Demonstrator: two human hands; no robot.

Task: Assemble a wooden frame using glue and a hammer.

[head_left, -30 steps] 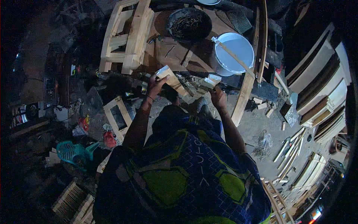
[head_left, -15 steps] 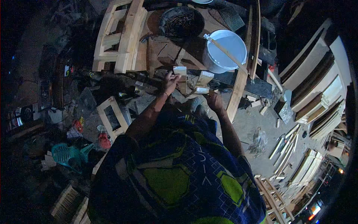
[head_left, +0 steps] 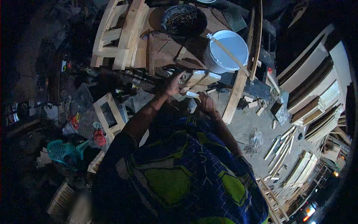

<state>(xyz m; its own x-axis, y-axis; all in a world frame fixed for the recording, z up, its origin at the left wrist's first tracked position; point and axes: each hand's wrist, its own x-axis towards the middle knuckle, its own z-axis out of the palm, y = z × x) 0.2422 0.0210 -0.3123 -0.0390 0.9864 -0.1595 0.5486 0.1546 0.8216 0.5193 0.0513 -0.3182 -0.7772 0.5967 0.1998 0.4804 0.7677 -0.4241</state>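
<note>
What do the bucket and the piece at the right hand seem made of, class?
Bucket: likely plastic, with a smooth, pale, faintly glossy look. Piece at the right hand: probably bare wood, judging by its pale, straight-edged look; grain is unreadable.

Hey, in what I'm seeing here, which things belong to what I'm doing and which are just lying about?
In use:
- wooden pieces, held between your left hand and right hand

Apparently just lying about:
- red plastic bag
- green plastic chair
- thin wood strips
- small offcuts
</note>
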